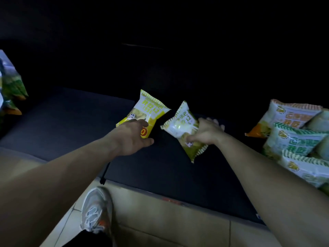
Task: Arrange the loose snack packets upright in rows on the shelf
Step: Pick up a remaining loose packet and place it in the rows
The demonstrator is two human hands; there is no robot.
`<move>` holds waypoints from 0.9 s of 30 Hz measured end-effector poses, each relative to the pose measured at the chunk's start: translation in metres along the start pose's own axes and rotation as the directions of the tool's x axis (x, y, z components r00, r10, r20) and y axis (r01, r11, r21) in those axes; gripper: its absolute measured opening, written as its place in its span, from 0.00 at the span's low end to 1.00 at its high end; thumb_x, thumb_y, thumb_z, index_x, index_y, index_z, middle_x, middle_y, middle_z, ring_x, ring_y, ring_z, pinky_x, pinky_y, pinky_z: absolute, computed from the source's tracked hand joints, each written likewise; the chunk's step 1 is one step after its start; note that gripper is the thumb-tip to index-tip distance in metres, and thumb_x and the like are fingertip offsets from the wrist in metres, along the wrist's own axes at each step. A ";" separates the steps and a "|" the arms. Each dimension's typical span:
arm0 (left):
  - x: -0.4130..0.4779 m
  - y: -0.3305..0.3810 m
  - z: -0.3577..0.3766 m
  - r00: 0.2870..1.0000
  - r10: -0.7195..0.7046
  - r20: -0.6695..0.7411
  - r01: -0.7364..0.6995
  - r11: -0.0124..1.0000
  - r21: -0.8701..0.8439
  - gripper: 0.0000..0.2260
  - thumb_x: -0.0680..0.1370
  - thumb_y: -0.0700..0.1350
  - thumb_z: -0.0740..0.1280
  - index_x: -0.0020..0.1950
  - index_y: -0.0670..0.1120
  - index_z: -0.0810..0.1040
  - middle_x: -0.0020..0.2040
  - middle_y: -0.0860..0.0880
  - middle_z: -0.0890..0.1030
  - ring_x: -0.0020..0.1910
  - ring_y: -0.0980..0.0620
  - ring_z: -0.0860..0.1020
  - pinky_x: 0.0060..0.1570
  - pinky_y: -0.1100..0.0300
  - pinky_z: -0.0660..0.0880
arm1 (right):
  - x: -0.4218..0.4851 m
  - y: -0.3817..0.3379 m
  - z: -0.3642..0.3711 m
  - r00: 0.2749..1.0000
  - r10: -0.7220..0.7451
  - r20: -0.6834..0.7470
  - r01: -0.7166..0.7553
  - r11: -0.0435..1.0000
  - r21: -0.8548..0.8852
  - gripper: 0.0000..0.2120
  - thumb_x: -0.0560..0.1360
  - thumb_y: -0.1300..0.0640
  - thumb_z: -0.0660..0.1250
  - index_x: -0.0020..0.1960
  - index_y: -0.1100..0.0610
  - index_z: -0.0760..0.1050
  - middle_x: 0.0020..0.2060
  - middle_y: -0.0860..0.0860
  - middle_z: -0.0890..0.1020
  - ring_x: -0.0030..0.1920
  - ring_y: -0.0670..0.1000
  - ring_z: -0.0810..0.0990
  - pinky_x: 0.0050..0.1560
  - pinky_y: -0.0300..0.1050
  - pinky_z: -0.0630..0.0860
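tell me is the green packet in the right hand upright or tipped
Tipped: the green packet slants diagonally in the right hand, sealed ends at upper left and lower right.

Yellow striped-edge packet (150, 111), pale green packet (185, 129), dark shelf (71, 125), white shoe (97, 209)

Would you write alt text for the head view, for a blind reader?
Over a dark shelf, the left hand grips a yellow plastic snack packet and the right hand a pale green packet; more packets lie piled at right.
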State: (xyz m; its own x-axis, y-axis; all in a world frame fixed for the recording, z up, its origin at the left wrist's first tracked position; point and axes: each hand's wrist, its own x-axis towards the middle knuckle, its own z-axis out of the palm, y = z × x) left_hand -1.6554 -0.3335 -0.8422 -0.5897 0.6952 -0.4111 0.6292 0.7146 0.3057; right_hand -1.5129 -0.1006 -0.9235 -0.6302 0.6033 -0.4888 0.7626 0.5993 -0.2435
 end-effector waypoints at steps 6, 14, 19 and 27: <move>-0.014 0.019 0.001 0.997 0.050 0.056 -0.050 0.999 -0.005 0.32 0.73 0.60 0.70 0.74 0.53 0.65 0.68 0.50 0.71 0.60 0.50 0.74 0.58 0.55 0.72 | -0.046 0.029 0.003 0.994 -0.087 0.068 0.077 0.988 0.135 0.42 0.51 0.32 0.78 0.57 0.48 0.64 0.54 0.48 0.75 0.52 0.51 0.77 0.46 0.48 0.75; -0.048 0.061 -0.012 0.992 0.129 -0.011 -0.127 0.948 -0.292 0.43 0.66 0.59 0.78 0.75 0.52 0.62 0.67 0.53 0.72 0.60 0.54 0.73 0.55 0.62 0.70 | -0.132 0.039 -0.060 0.961 -0.277 0.002 0.274 0.950 0.151 0.47 0.53 0.33 0.78 0.64 0.43 0.58 0.49 0.38 0.72 0.49 0.42 0.75 0.49 0.47 0.77; -0.071 0.115 -0.028 0.945 0.324 0.033 -0.258 0.808 -0.530 0.36 0.64 0.54 0.81 0.68 0.53 0.71 0.57 0.55 0.81 0.55 0.57 0.79 0.58 0.56 0.76 | -0.185 0.052 -0.095 0.939 -0.334 -0.078 0.343 0.911 0.229 0.48 0.54 0.33 0.79 0.65 0.42 0.57 0.51 0.37 0.72 0.51 0.40 0.75 0.49 0.43 0.77; -0.072 0.203 -0.007 0.925 0.354 -0.135 -0.377 0.895 -0.240 0.33 0.58 0.60 0.80 0.59 0.58 0.73 0.42 0.57 0.82 0.42 0.59 0.80 0.44 0.57 0.79 | -0.219 0.128 -0.116 0.947 -0.261 -0.187 0.270 0.962 0.024 0.45 0.65 0.31 0.73 0.72 0.49 0.59 0.66 0.49 0.72 0.64 0.52 0.72 0.59 0.51 0.73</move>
State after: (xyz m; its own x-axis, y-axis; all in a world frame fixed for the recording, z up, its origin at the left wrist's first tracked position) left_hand -1.4886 -0.2382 -0.7447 -0.3913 0.9069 -0.1564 0.6641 0.3959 0.6342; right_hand -1.2940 -0.0950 -0.7508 -0.8233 0.5129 -0.2429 0.5671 0.7273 -0.3865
